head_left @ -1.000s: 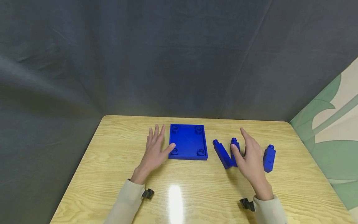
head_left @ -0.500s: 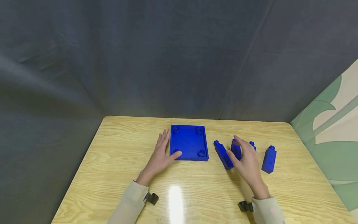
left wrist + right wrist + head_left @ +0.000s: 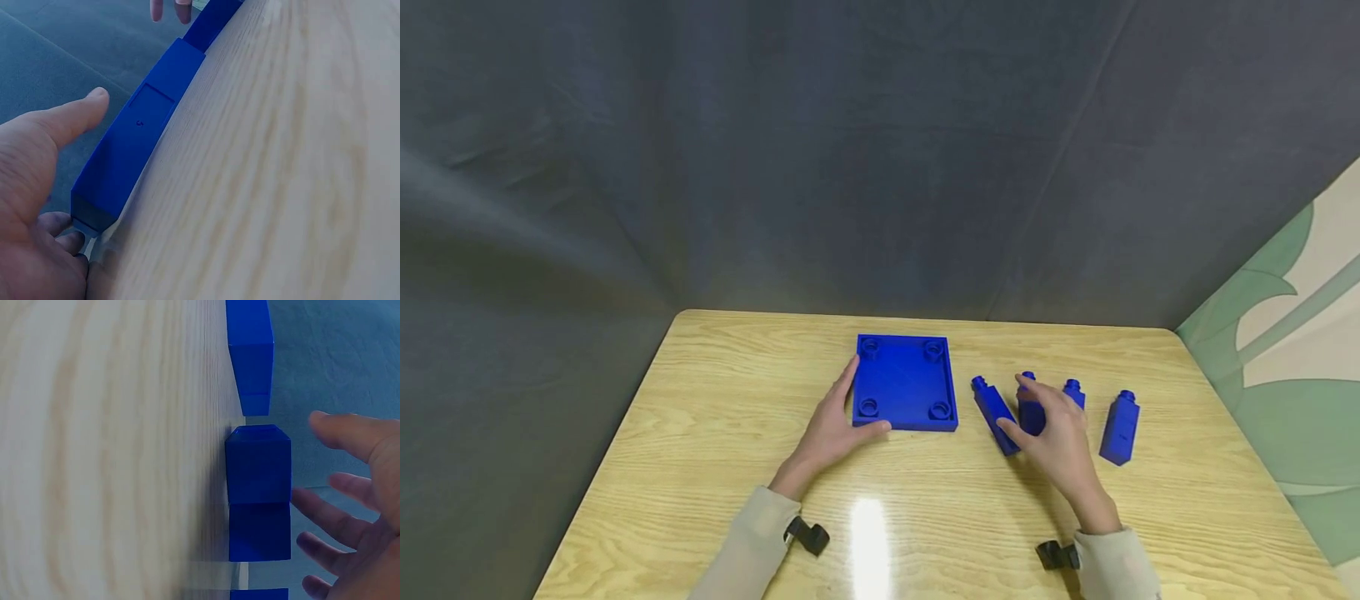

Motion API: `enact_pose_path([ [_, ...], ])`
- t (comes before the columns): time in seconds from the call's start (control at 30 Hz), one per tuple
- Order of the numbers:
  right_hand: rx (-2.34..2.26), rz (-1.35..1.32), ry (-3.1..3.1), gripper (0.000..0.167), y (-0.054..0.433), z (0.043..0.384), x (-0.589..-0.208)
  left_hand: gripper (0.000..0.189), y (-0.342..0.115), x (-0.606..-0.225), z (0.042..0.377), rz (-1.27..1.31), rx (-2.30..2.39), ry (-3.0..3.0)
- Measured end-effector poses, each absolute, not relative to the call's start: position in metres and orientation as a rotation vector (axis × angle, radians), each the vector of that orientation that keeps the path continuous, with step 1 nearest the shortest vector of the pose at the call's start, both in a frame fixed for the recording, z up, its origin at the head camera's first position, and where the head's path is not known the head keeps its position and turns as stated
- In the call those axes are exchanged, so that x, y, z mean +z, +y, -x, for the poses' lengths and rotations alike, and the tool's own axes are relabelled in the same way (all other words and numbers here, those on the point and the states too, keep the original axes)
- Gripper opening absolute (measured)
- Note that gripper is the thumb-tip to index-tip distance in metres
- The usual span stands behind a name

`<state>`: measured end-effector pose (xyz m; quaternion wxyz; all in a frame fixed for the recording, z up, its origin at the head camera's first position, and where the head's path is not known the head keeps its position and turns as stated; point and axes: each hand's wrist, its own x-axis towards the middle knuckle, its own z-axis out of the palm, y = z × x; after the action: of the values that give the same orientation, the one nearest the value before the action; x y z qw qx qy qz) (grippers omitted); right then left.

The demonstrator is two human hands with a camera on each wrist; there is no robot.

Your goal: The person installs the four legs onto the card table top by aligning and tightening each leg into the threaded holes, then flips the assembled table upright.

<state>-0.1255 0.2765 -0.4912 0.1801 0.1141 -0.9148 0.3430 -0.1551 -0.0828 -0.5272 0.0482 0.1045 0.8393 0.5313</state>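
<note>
A square blue panel with raised edges and a round socket at each corner lies on the table. My left hand is at its near-left corner, fingers along the left side and thumb by the front edge. In the left wrist view the thumb stands apart from the panel's side. Over several blue square posts with threaded tips is my right hand, thumb and fingers spread. It overlaps the second post, beside the leftmost post. The right wrist view shows its fingers beside the posts, holding nothing.
Two more blue posts lie to the right, a partly covered one and the rightmost post. A dark grey curtain rises behind the wooden table. Leaf-patterned fabric borders the right side.
My left hand has moved right, to the panel's near-left corner. My right hand has moved slightly left and its thumb and fingers have bent over the posts. The panel and posts stay in place.
</note>
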Motion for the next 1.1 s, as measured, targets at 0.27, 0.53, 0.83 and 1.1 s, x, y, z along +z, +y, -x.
enact_pose_path([
  [0.27, 0.937, -0.322, -2.635, 0.073, 0.278, 0.124, -0.493, 0.120, -0.084, -0.531, 0.159, -0.321, 1.601, 2.587],
  [0.53, 0.885, -0.309, -2.681, 0.066, 0.278, 0.115, -0.493, 0.107, -0.084, -0.531, 0.158, -0.402, 1.541, 2.643],
  [0.83, 0.845, -0.327, -2.698, 0.059, 0.280, 0.107, -0.498, 0.106, -0.086, -0.534, 0.158, -0.394, 1.556, 2.629],
  [1.1, 0.744, -0.398, -2.686, 0.064, 0.282, 0.106, -0.501, 0.106, -0.085, -0.533, 0.158, -0.401, 1.554, 2.629],
])
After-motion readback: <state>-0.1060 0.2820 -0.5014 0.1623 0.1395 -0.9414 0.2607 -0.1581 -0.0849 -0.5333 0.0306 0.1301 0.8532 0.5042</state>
